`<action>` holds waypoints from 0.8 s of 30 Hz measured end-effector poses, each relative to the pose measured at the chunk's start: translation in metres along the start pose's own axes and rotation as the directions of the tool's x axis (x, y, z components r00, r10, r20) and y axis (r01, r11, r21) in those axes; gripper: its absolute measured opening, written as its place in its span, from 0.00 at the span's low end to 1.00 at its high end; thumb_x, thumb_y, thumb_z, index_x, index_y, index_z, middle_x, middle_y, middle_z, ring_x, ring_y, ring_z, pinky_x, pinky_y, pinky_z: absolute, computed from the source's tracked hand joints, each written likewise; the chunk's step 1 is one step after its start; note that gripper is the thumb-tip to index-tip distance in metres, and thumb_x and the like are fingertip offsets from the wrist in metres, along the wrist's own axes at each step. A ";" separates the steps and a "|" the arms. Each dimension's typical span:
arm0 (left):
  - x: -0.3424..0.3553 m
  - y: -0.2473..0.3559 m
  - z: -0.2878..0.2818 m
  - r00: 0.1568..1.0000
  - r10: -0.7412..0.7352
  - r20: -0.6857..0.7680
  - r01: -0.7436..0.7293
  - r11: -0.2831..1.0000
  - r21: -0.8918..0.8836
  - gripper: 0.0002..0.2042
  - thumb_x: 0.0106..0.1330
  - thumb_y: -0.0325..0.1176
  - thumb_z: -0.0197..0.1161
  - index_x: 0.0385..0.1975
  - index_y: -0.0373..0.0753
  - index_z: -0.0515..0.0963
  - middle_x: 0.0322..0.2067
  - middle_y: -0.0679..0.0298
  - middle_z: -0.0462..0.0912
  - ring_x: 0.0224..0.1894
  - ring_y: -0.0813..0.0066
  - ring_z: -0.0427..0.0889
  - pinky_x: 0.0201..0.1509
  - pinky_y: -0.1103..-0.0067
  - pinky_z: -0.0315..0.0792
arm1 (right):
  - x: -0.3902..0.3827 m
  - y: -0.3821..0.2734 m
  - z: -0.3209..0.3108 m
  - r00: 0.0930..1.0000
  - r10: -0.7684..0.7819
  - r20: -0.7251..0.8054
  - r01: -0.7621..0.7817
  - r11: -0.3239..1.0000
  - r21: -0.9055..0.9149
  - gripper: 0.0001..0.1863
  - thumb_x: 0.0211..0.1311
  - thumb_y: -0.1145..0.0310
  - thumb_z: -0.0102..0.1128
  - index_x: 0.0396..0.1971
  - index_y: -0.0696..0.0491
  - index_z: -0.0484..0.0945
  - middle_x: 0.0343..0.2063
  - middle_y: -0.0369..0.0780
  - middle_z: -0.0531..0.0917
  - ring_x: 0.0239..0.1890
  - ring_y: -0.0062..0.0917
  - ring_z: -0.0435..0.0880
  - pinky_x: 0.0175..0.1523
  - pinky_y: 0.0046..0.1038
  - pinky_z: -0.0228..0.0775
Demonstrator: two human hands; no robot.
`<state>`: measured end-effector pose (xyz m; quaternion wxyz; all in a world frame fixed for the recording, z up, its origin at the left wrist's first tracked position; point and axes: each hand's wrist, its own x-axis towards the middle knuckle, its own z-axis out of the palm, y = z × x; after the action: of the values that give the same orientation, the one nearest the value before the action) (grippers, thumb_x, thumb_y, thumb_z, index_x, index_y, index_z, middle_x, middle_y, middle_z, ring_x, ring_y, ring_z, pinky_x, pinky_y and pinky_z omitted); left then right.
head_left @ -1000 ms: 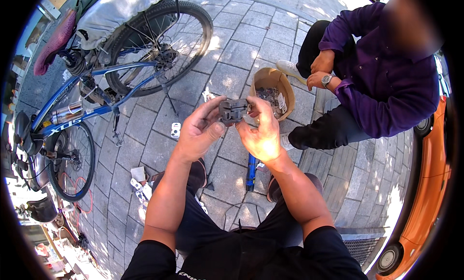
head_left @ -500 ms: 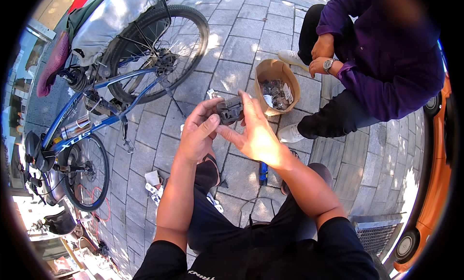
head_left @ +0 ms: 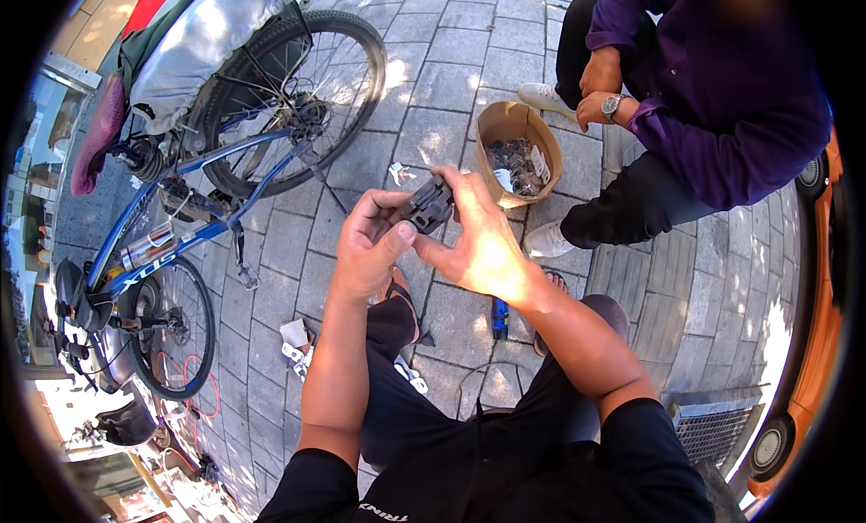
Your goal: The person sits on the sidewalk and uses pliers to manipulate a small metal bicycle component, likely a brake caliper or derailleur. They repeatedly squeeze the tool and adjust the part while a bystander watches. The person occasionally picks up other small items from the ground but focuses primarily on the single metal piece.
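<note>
Over the paving in front of me, a small dark grey, blocky part [head_left: 432, 205] with slots and recesses is held between both hands. My left hand [head_left: 372, 245] grips it from the left side, its thumb at the near lower edge. My right hand [head_left: 481, 243] closes on it from the right, with the forefinger along its top and far side and the thumb below. The part sits tilted. Its underside and left end are partly hidden by the fingers, and its exact kind cannot be made out.
A cardboard bin [head_left: 514, 200] with dark scraps stands beyond my right hand. A person in a purple shirt [head_left: 713, 90] sits at the right, hands together. A blue bicycle [head_left: 203, 230] stands at left. A blue object [head_left: 500, 317] lies between my feet; white items [head_left: 296, 356] lie left.
Between my hands the dark part has turned to a more slanted angle, and the fingers have shifted slightly around it. The whole view has moved a little.
</note>
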<state>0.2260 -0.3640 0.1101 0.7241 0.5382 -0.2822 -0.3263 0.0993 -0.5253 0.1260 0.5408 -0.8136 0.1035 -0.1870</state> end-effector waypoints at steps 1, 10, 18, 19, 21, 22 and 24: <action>0.000 -0.001 0.001 1.000 0.014 -0.002 -0.014 1.000 -0.009 0.26 0.66 0.38 0.74 0.57 0.31 0.72 0.54 0.55 0.81 0.55 0.70 0.81 0.62 0.71 0.75 | 0.001 0.001 0.000 1.000 0.011 0.007 -0.011 1.000 0.017 0.51 0.53 0.57 0.79 0.72 0.61 0.61 0.61 0.56 0.71 0.60 0.53 0.79 0.62 0.44 0.74; -0.002 0.007 0.008 0.994 0.111 0.023 -0.111 0.994 0.017 0.22 0.66 0.30 0.72 0.56 0.31 0.72 0.58 0.54 0.78 0.60 0.68 0.79 0.68 0.68 0.72 | -0.001 -0.006 0.002 0.999 -0.030 -0.023 0.030 1.000 0.002 0.48 0.53 0.62 0.78 0.71 0.57 0.61 0.59 0.54 0.72 0.55 0.54 0.81 0.58 0.45 0.76; -0.001 0.008 0.009 0.992 0.117 0.038 -0.120 0.990 0.074 0.23 0.66 0.32 0.72 0.57 0.31 0.72 0.60 0.52 0.78 0.61 0.67 0.78 0.68 0.67 0.71 | -0.001 0.005 0.006 0.992 -0.106 -0.075 0.103 0.994 -0.044 0.48 0.51 0.63 0.78 0.71 0.58 0.62 0.58 0.54 0.73 0.55 0.55 0.81 0.58 0.46 0.77; -0.001 0.009 0.008 0.993 0.109 0.048 -0.112 0.990 0.079 0.22 0.67 0.30 0.71 0.57 0.31 0.72 0.60 0.52 0.77 0.63 0.66 0.77 0.70 0.67 0.70 | -0.001 0.001 0.005 0.992 -0.096 -0.083 0.092 0.995 -0.044 0.48 0.51 0.64 0.78 0.71 0.58 0.62 0.57 0.54 0.73 0.55 0.55 0.81 0.57 0.46 0.77; -0.001 0.009 0.008 0.992 0.117 0.052 -0.121 0.988 0.091 0.22 0.67 0.29 0.70 0.57 0.31 0.72 0.60 0.53 0.78 0.62 0.66 0.77 0.70 0.67 0.70 | -0.001 0.004 0.004 0.991 -0.114 -0.072 0.110 0.993 -0.052 0.48 0.50 0.64 0.78 0.70 0.58 0.62 0.56 0.54 0.74 0.55 0.55 0.81 0.57 0.47 0.77; -0.001 0.009 0.008 0.991 0.120 0.054 -0.125 0.987 0.097 0.21 0.67 0.29 0.70 0.57 0.31 0.72 0.60 0.53 0.78 0.62 0.66 0.78 0.70 0.67 0.70 | 0.000 0.005 0.004 0.990 -0.123 -0.067 0.119 0.991 -0.056 0.47 0.50 0.65 0.79 0.70 0.58 0.63 0.56 0.54 0.74 0.55 0.54 0.81 0.57 0.47 0.77; 0.000 0.009 0.008 0.989 0.130 0.072 -0.136 0.987 0.090 0.21 0.67 0.29 0.69 0.57 0.31 0.72 0.59 0.53 0.78 0.62 0.67 0.78 0.69 0.67 0.70 | 0.001 0.012 0.008 0.988 -0.132 -0.083 0.128 0.990 -0.062 0.47 0.50 0.64 0.79 0.69 0.58 0.63 0.55 0.54 0.75 0.54 0.54 0.81 0.56 0.48 0.77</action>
<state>0.2212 -0.3667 0.1205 0.7082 0.5407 -0.3565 -0.2811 0.1036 -0.5234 0.1128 0.4993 -0.8246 0.0787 -0.2540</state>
